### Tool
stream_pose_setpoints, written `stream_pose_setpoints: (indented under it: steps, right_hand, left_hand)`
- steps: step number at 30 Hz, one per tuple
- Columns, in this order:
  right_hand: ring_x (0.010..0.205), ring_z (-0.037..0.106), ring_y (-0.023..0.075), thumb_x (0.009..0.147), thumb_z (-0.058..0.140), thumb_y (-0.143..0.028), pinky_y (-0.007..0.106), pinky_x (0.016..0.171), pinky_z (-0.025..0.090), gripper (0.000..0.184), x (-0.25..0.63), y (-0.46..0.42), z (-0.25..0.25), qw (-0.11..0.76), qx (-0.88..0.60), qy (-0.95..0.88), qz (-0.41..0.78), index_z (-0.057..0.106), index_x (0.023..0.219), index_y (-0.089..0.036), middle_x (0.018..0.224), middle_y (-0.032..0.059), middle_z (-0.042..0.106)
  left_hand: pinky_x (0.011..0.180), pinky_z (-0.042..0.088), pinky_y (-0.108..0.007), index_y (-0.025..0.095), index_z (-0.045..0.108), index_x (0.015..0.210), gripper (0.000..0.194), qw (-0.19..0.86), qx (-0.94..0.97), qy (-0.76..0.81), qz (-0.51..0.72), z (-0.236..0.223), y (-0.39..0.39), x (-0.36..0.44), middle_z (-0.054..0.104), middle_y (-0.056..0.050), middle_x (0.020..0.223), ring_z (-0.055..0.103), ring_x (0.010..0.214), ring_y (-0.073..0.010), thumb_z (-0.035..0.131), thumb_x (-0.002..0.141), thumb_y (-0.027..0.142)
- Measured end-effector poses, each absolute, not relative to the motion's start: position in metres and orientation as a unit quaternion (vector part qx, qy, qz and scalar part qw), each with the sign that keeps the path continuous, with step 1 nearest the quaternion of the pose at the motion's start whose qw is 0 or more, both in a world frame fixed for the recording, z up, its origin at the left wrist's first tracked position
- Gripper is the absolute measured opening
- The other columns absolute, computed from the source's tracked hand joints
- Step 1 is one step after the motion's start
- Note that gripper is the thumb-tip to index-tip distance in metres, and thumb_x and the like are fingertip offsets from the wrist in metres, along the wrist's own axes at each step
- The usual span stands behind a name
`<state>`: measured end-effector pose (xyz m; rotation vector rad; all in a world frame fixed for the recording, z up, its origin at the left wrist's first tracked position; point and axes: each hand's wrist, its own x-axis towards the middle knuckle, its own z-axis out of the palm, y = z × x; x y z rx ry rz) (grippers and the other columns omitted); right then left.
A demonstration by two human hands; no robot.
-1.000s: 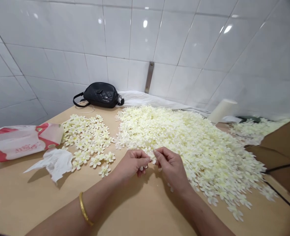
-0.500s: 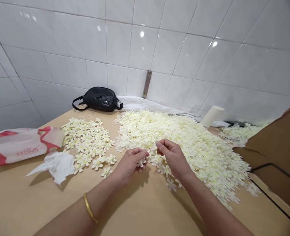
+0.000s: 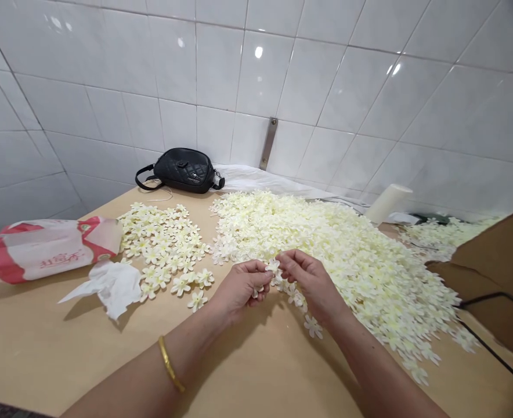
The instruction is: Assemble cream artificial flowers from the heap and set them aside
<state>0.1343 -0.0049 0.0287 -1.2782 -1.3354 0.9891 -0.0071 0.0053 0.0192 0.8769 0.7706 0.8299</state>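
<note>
My left hand [image 3: 241,289] is closed, with a small white artificial flower [image 3: 257,290] partly showing among its curled fingers. Another pale artificial flower [image 3: 273,266] sits between the two hands, touching the left thumb and index fingertips. On its other side, my right hand [image 3: 307,283] is closed in a pinch at the petals. Both hands hover over the front edge of a large heap of cream-white flowers [image 3: 300,226]. To the left lies a smaller, flatter spread of similar flowers [image 3: 163,241] with yellowish centres.
A red-and-white plastic packet [image 3: 56,249] and a crumpled white tissue [image 3: 112,287] lie at the left. By the tiled wall rests a black quilted bag [image 3: 183,170]. A white cylinder [image 3: 387,204] leans behind the heap, and brown cardboard [image 3: 495,278] stands at the right.
The gap between my hands has narrowed, and a flower now shows between their fingertips. The whole view has shifted a little, so things appear farther right.
</note>
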Motion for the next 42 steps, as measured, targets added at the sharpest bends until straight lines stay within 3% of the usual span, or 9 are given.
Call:
stream_pose_setpoints:
  steps: [4,14,20,24,27,30,37,42]
  right_hand:
    - [0.053,0.039,0.0092,0.073,0.055,-0.036,0.022,0.052,0.034,0.023,0.134,-0.003,0.027,0.476,-0.525,-0.592,0.384,0.050,0.061,-0.016,0.055,-0.0035,0.044]
    - [0.051,0.039,0.0125,0.071,0.050,-0.038,0.026,0.051,0.031,0.025,0.187,0.062,0.055,0.525,-0.603,-0.589,0.116,0.052,0.057,-0.018,0.050,-0.0024,0.043]
    - [0.073,0.049,0.0186,0.073,0.047,-0.034,0.031,0.068,0.036,0.022,0.201,0.072,0.064,0.542,-0.611,-0.576,0.037,0.059,0.079,-0.017,0.081,0.0061,0.057]
    - [0.075,0.051,0.0176,0.079,0.046,-0.029,0.029,0.069,0.038,0.018,0.166,0.024,0.048,0.481,-0.559,-0.673,0.060,0.060,0.075,-0.019,0.079,0.0050,0.058]
    - [0.075,0.051,0.0176,0.080,0.047,-0.024,0.030,0.070,0.039,0.015,0.141,-0.008,0.032,0.409,-0.503,-0.759,0.063,0.060,0.083,-0.019,0.078,0.0055,0.056]
    - [0.074,0.050,0.0181,0.080,0.047,-0.022,0.031,0.068,0.038,0.017,0.132,-0.019,0.019,0.353,-0.494,-0.794,0.033,0.060,0.091,-0.019,0.078,0.0058,0.054]
    - [0.073,0.048,0.0173,0.080,0.041,-0.014,0.031,0.068,0.036,0.017,0.138,-0.015,0.004,0.318,-0.489,-0.812,-0.009,0.058,0.079,-0.016,0.077,0.0061,0.052]
    - [0.071,0.046,0.0173,0.079,0.039,-0.010,0.031,0.067,0.035,0.017,0.138,-0.013,0.000,0.327,-0.489,-0.808,-0.031,0.054,0.073,-0.016,0.075,0.0059,0.051]
  left_hand:
    - [0.038,0.013,-0.017,0.015,0.046,0.060,0.026,0.753,0.406,0.364,0.370,0.021,0.004,-0.005,0.043,0.005,0.043,0.032,0.037,-0.0030,0.068,0.057,0.029]
    - [0.034,0.013,-0.016,0.013,0.052,0.064,0.037,0.734,0.407,0.419,0.346,0.013,0.012,-0.003,0.045,0.003,0.046,0.031,0.033,-0.0020,0.062,0.061,0.049]
    - [0.036,0.028,-0.016,0.014,0.050,0.071,0.036,0.749,0.347,0.415,0.383,0.015,0.015,-0.003,0.052,-0.001,0.051,0.044,0.039,-0.0070,0.057,0.066,0.049]
    - [0.052,0.045,-0.024,0.014,0.049,0.076,0.031,0.772,0.284,0.364,0.438,0.019,0.012,-0.004,0.055,-0.003,0.059,0.054,0.053,-0.0119,0.049,0.076,0.045]
    - [0.061,0.047,-0.027,0.014,0.049,0.079,0.028,0.793,0.263,0.322,0.445,0.022,0.010,-0.003,0.054,-0.003,0.062,0.056,0.057,-0.0121,0.046,0.079,0.042]
    - [0.060,0.045,-0.024,0.015,0.050,0.082,0.028,0.811,0.250,0.306,0.431,0.022,0.009,-0.003,0.053,-0.002,0.063,0.054,0.056,-0.0103,0.048,0.077,0.042]
    - [0.063,0.046,-0.026,0.014,0.050,0.085,0.013,0.816,0.262,0.299,0.420,0.015,0.009,-0.003,0.050,0.000,0.058,0.054,0.057,-0.0111,0.054,0.073,0.018]
    - [0.065,0.047,-0.026,0.013,0.045,0.094,0.034,0.803,0.266,0.310,0.434,0.013,0.008,-0.001,0.050,0.003,0.054,0.053,0.054,-0.0084,0.051,0.065,-0.003]
